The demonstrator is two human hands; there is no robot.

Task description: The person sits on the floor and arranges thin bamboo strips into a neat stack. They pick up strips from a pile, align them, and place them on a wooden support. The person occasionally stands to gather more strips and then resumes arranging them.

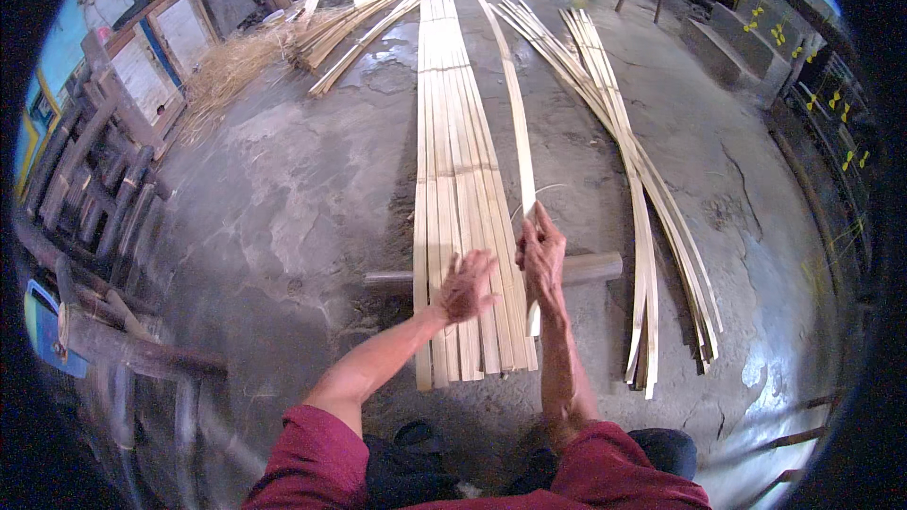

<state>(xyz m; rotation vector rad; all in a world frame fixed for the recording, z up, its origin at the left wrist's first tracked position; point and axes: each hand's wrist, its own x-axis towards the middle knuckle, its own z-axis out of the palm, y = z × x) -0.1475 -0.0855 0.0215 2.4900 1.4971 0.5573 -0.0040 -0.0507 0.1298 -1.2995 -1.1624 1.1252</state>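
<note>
just right of the strip row point(458, 132), a loose strip point(517, 123) runs lengthwise away, pinched in the nearer right hand point(541, 250); the left hand point(465, 289) is spread over the row.

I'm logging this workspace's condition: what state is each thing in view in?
Strip row: flat, side by side
Pole: lying crosswise under the row
Held strip: separate, gently curved
Right hand: closed on the held strip
Left hand: open, over the row
Strips at right: crossed, lying loose
Upper-left strips: loosely piled
Shavings: heaped
</note>
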